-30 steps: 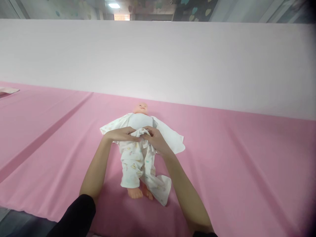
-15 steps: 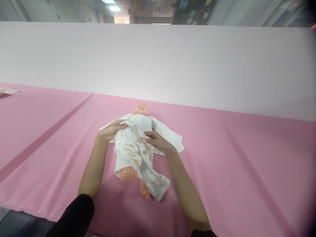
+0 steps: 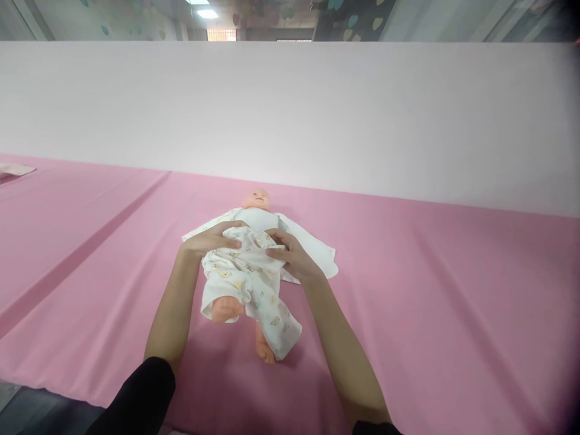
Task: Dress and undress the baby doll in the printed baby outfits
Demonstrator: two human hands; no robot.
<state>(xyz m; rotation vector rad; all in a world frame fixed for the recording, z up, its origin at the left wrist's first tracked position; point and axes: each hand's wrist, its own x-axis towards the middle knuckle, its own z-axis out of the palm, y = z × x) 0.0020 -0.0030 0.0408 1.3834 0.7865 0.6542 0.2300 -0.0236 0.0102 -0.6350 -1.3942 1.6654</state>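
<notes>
Pink sheeting [image 3: 430,314] covers the counter from the near edge to a white partition [image 3: 317,109] behind. Nearest, the doll's bare feet [image 3: 264,351] protrude from patterned trousers [image 3: 247,284]. Both hands pinch the gathered waistband at the doll's hips: left hand [image 3: 212,237], right hand [image 3: 290,257]. Beyond, the doll [image 3: 257,199] lies supine on an opened white top [image 3: 312,248]. Current step, as judged: seating the trousers at the waist. The next move calls for an even pull on both sides.
</notes>
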